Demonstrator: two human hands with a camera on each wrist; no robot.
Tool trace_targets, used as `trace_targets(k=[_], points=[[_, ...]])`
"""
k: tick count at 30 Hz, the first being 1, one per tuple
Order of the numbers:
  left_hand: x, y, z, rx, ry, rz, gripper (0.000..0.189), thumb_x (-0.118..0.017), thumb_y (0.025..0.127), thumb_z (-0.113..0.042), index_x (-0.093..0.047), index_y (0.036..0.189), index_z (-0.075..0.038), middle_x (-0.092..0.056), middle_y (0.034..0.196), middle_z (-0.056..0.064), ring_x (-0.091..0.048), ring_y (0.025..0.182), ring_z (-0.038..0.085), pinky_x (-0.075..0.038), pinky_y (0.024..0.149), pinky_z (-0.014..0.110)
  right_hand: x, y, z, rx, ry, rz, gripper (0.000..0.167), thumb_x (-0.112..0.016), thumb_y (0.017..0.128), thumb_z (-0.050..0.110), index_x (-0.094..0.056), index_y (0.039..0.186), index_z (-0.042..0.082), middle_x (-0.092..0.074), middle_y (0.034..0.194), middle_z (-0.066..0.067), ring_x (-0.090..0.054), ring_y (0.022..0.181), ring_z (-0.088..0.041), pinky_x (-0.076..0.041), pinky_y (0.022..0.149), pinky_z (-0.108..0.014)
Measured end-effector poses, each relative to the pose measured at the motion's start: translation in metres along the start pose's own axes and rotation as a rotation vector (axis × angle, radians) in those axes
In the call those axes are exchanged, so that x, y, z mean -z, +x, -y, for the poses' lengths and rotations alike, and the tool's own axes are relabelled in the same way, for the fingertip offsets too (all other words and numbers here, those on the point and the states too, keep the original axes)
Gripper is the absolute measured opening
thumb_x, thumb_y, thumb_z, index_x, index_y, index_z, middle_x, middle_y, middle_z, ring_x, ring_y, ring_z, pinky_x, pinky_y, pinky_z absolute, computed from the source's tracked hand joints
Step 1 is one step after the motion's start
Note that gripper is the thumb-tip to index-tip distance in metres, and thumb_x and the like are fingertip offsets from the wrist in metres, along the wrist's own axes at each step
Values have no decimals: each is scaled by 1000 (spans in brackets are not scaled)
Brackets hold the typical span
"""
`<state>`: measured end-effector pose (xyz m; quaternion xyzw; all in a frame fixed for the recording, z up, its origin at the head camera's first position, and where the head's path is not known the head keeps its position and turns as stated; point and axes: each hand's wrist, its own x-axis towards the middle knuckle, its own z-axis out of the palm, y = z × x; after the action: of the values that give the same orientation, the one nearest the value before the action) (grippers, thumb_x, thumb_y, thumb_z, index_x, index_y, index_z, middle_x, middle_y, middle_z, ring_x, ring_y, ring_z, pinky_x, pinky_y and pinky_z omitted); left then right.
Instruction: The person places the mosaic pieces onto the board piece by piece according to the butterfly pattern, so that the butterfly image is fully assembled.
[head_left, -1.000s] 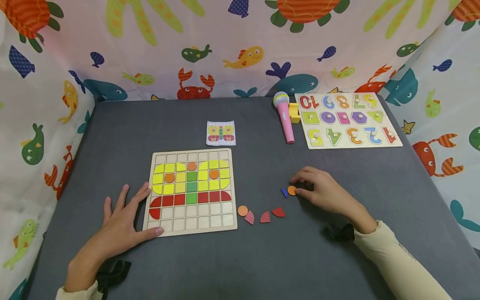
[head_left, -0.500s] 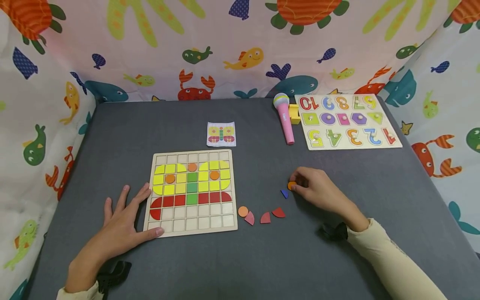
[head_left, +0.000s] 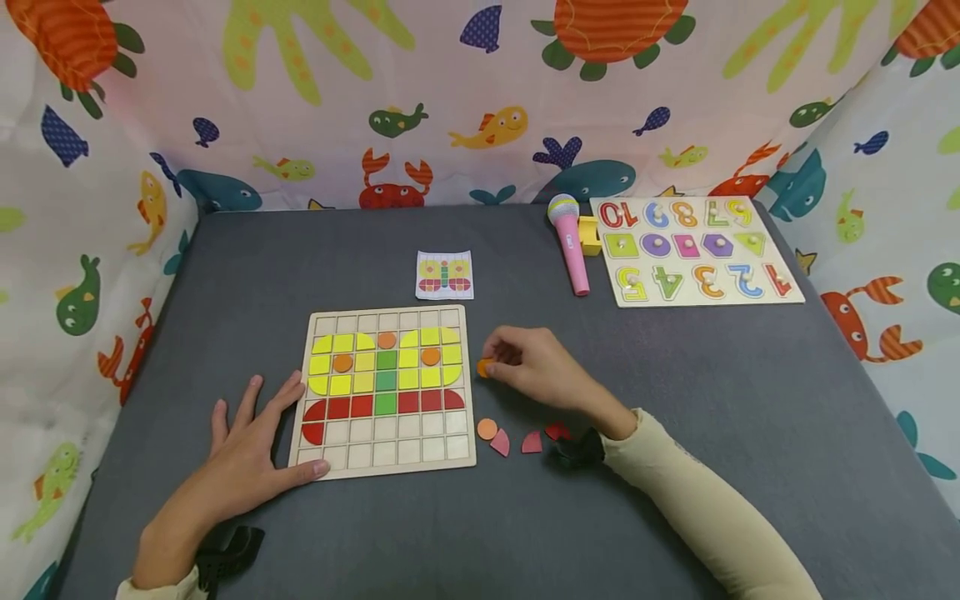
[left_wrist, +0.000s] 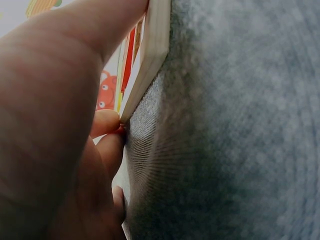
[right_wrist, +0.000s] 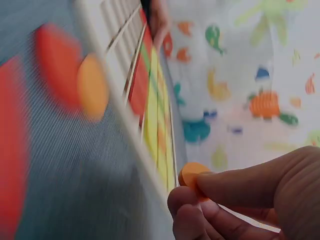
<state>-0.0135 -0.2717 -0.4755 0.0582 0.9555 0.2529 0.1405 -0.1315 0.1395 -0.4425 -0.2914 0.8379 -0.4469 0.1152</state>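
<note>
A wooden grid board (head_left: 397,461) lies on the grey table, with yellow, green, red and orange pieces set in its squares. My left hand (head_left: 243,454) rests at its left side, fingers spread, thumb on the near left corner and fingertips at the edge. My right hand (head_left: 540,367) pinches an orange round piece (right_wrist: 192,175) between thumb and fingers, just off the board's right edge. By the board's near right corner lie another orange round piece (head_left: 487,429) and pink-red quarter-round pieces (head_left: 532,442). A red piece (head_left: 557,431) is partly covered by the right wrist strap.
Behind the board lies a small picture card (head_left: 445,276) with a butterfly pattern. At the back right are a pink toy microphone (head_left: 572,250), a yellow block (head_left: 589,237) and a number puzzle board (head_left: 693,250). A printed curtain (head_left: 465,75) surrounds the table.
My right hand has picked up the orange round piece and carried it left towards the board. The blue triangle is now hidden beneath the right arm. My left hand stays put.
</note>
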Motion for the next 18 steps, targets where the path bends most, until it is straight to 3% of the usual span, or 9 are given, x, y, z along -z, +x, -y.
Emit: trace_targets(k=[8, 18], points=[[0, 0, -1, 5, -3, 4, 126, -84, 80, -70, -19, 172, -12, -15, 177, 18, 10, 159, 52, 24, 114, 73, -51, 42, 41, 85, 63, 172, 3, -74, 100, 5, -73, 103, 5, -70, 89, 3, -63, 81, -9, -54, 76, -26], [2, -1, -1, -23, -10, -11, 120, -83, 84, -67, -22, 171, -12, -15, 178, 15, 9, 160, 51, 23, 114, 74, -112, 73, 77, 212, 11, 292, 6, -73, 98, 0, -73, 97, 6, -63, 82, 4, -55, 76, -7, -46, 71, -16]])
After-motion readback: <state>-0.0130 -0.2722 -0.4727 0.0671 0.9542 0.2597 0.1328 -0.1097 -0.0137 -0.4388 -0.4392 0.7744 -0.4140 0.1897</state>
